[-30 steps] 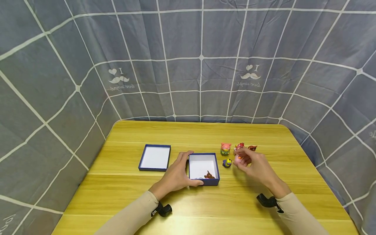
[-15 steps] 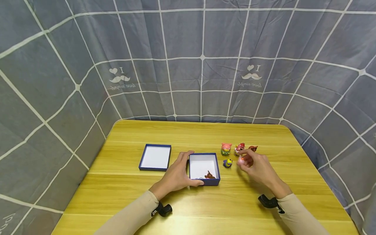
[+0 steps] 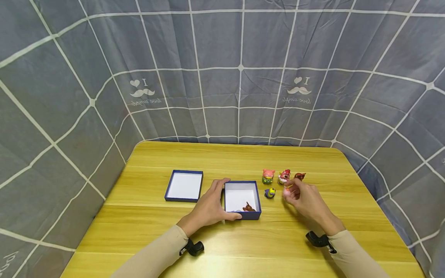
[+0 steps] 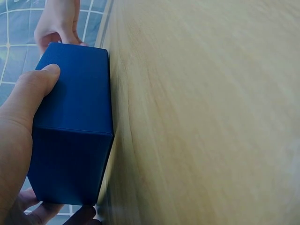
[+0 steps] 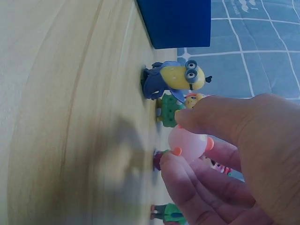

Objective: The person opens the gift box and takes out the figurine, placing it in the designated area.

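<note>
My left hand (image 3: 208,204) grips a blue box (image 3: 242,216), thumb on its near wall and fingers round its left side. In the left wrist view the thumb (image 4: 44,77) lies against the blue wall. Inside the box is a brown toy figure (image 3: 248,207) near the front. My right hand (image 3: 307,199) pinches a small pale pink toy figure (image 5: 187,143) with orange parts between thumb and fingertips, close over the table. Just left of it stands a Minion figure (image 3: 269,193) in blue with a yellow head.
Behind the right hand stand a pink-headed figure in green (image 3: 268,176), a pink figure with red on top (image 3: 284,176) and a brown figure (image 3: 299,176). A shallow blue box lid (image 3: 183,200), white inside, lies left of the box on the wooden table (image 3: 222,247).
My right hand has moved slightly right with the pink toy, away from the Minion, uncovering more of the red-topped figure. The left hand and box stay in place.
</note>
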Tool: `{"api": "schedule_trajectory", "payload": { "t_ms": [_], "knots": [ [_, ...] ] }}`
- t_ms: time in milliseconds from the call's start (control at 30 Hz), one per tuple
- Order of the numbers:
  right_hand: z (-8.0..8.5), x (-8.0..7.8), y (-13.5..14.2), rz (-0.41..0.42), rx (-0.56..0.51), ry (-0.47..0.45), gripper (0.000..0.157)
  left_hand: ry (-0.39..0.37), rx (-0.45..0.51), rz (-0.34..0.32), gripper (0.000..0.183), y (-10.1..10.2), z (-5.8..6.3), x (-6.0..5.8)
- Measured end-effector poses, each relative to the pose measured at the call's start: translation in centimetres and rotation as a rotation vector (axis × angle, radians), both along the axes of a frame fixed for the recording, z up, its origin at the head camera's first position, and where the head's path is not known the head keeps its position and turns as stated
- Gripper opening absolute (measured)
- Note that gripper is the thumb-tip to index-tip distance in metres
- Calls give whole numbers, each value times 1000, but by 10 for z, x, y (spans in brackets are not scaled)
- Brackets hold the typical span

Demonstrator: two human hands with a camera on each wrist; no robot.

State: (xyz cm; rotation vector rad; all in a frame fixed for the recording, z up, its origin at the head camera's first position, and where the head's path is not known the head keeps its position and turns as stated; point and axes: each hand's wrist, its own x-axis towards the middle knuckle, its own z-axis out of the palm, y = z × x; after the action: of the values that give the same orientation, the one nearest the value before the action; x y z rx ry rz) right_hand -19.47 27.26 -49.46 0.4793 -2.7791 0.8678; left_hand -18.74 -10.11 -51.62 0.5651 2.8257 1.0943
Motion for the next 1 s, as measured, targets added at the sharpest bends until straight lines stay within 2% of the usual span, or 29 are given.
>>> {"api": "schedule_trajectory", "payload": {
  "t_ms": [567, 1000],
  "knots": [
    [-10, 0, -1, 2, 28, -88, 20, -5, 9, 1, 130, 0, 1, 1],
    [-12, -3, -4, -7, 43, -73, 19, -12, 11, 5, 131, 0, 2, 1]
  ]
}}
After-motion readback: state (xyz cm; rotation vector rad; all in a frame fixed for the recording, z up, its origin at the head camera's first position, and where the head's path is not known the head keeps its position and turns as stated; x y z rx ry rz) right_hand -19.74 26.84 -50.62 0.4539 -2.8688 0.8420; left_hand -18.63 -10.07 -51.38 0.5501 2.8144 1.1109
